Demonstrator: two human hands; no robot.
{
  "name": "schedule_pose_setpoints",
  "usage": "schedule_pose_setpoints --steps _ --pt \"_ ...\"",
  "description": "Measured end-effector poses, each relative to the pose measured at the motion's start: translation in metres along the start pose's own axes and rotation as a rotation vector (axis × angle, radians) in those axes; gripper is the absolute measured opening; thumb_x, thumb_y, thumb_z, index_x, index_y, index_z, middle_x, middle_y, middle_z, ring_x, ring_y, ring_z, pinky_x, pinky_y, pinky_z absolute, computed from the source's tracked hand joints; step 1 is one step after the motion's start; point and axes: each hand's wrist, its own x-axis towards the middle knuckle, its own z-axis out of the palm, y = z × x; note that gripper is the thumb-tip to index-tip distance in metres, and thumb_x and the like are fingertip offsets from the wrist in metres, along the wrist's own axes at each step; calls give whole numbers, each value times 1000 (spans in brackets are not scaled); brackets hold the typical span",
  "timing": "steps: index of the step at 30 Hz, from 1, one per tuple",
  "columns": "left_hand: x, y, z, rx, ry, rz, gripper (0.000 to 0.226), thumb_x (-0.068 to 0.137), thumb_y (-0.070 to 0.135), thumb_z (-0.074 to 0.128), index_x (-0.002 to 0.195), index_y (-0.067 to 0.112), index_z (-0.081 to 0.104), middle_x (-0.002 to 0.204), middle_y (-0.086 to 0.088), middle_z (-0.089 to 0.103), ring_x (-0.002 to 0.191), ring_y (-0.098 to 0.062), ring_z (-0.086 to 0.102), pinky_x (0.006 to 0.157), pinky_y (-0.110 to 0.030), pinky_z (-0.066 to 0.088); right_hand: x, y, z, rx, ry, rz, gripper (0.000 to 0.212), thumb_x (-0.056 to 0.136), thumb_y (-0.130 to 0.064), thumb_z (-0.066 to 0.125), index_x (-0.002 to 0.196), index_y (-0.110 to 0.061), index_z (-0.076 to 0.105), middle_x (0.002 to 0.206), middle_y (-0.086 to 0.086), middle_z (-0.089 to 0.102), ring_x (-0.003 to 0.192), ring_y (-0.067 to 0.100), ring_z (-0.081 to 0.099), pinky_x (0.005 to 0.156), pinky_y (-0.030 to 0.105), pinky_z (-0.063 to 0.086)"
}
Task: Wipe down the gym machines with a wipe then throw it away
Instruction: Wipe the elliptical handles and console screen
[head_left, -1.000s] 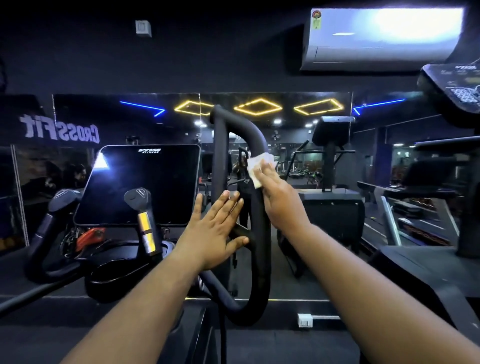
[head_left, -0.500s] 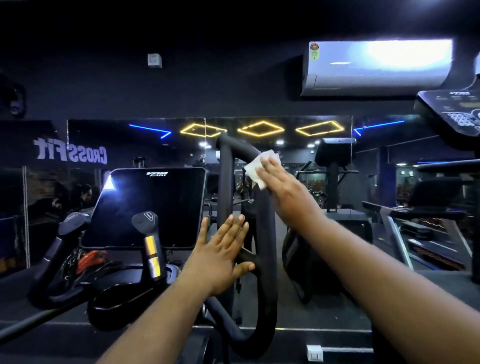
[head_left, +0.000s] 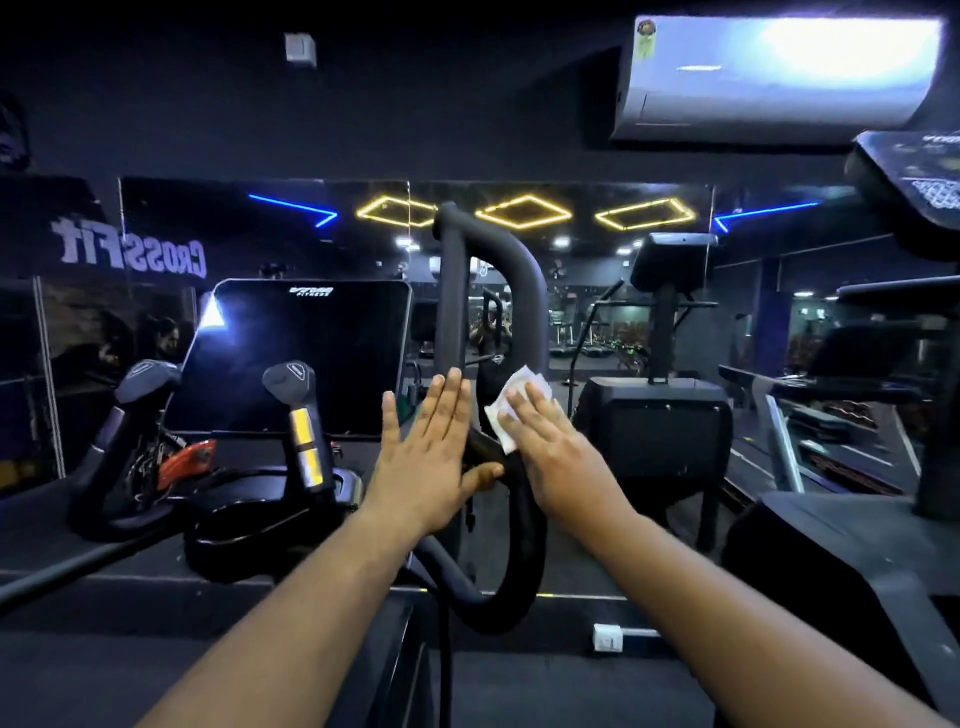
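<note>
**Q:** Why are the hands placed as shown?

**A:** The right hand (head_left: 558, 457) presses the wipe (head_left: 511, 410) flat against the curved side of the loop handle (head_left: 524, 312), fingers straight and together; nothing is pinched, the cloth being trapped between palm and bar. The left hand (head_left: 423, 467) lies spread on the straight post of the same loop, thumb hooked under the crossbar, probably to steady the handle against the rubbing.

**Q:** Where is the wipe?

**A:** Mid-height on the loop, just right of the left fingertips, right of the console (head_left: 296, 358).

**Q:** What differs from the earlier frame?

**A:** Half a second ago the wipe sat near the loop's upper bend; it has slid down the bar to the crossbar's level. The left hand has kept its place.
</note>
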Motion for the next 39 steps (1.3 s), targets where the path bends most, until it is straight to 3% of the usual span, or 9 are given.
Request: schedule_pose_setpoints --steps 6,9,12,17,20,23,29,35,39 --pt "-14 -5 -3 47 -48 18 100 77 83 -15 147 17 -42 151 2 -54 142 -14 -45 116 -65 -20 -36 -15 -9 39 -133 -103 52 99 -15 33 149 -8 46 156 9 43 152 23 24 125 39 17" --pt "-10 -3 -3 58 -48 42 97 83 82 -9 152 18 -35 154 4 -49 144 -13 -42 116 -66 -19 -4 4 -31 17 -24 -97 52 96 -7 36 145 -4 51 152 14 47 146 29 37 122 42 26" --pt "-8 3 -2 -17 -29 28 91 92 76 4 155 21 -30 155 6 -47 144 -11 -42 117 -63 -20 16 13 -28 -47 -43 -94 50 95 -3 45 145 -2 50 155 17 42 148 33 31 121 48 26" --pt "-20 5 5 -15 -27 79 83 91 70 -8 155 22 -30 158 7 -43 145 -10 -41 116 -60 -25 -47 -8 11 129 39 -9 47 99 0 51 146 -2 50 157 16 40 151 31 25 123 40 25" --pt "-33 7 8 -11 -25 118 73 105 57 9 156 21 -28 161 6 -39 148 -11 -35 117 -61 -23 -82 -25 26 195 86 -7 56 94 11 57 147 -3 47 159 14 35 153 31 23 124 40 26" --pt "-47 9 13 -25 -27 153 71 109 46 19 157 20 -26 161 6 -39 149 -11 -34 118 -61 -21 -110 -41 37 195 74 -23 56 93 10 58 147 0 46 158 17 35 153 34 22 123 46 27" --pt "-75 20 22 -69 -96 181 66 108 46 12 156 22 -26 159 6 -42 146 -9 -38 116 -58 -27 -162 -64 40 197 -80 -103 59 89 7 45 147 -5 48 159 11 37 153 27 22 124 45 25" --pt "-93 42 19 -415 -20 197 73 97 61 5 162 29 -6 167 13 -22 150 -1 -26 123 -48 -18 -144 -76 -5 616 199 434 45 96 6 55 136 -13 62 137 -4 64 128 11 59 105 39 51" --pt "-99 65 8 -558 100 212 84 95 78 12 162 28 22 167 8 24 154 -6 14 127 -42 5 -118 -74 -39 797 251 595 21 102 -20 56 116 -29 70 99 -8 74 87 11 71 76 31 59"
